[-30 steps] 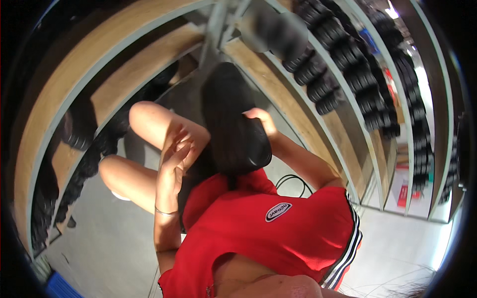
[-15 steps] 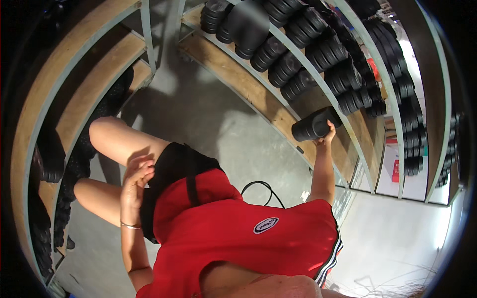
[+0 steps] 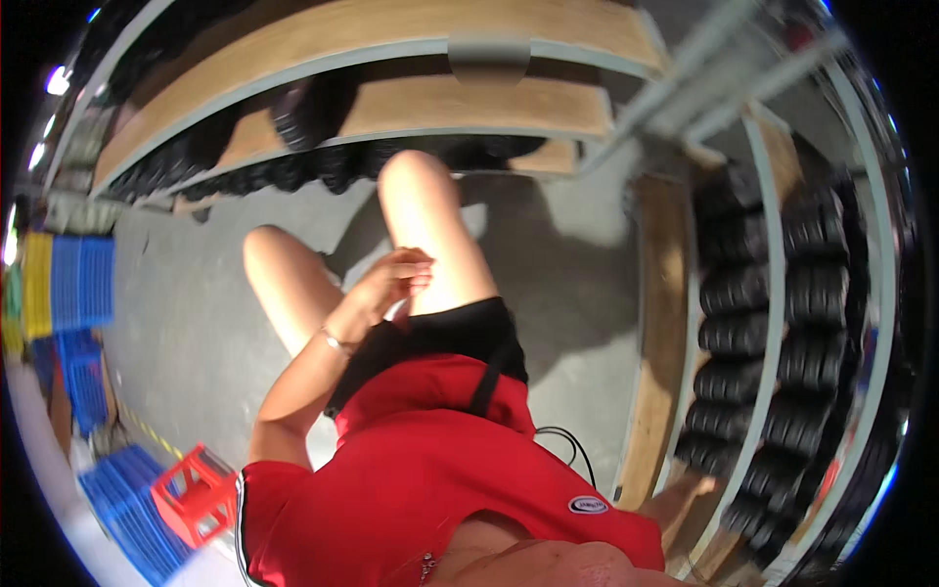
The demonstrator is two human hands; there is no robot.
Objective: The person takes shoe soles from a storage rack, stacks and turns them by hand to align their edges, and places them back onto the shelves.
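My left hand (image 3: 393, 281), with a bangle at its wrist, hovers over my bare thigh. Its fingers are loosely bent and slightly apart, and nothing shows in them. Off to the right, my right hand (image 3: 698, 484) reaches in at the shelf rack, beside a row of black ribbed cylinders (image 3: 708, 452). That hand is small and blurred, so whether it holds anything is hidden from me. More black ribbed cylinders (image 3: 810, 362) stand in rows on the shelf behind.
A wooden shelf (image 3: 411, 108) with dark objects runs across the far side. Blue crates (image 3: 137, 509), a red plastic stool (image 3: 201, 497) and yellow crates (image 3: 37, 284) stand at the left. A black cable (image 3: 577, 450) loops over the grey floor (image 3: 186, 323) by my hip.
My view has swung toward the right, bringing crates and stool into sight. The black cylinder that my right hand held at the shelf edge can no longer be made out in it.
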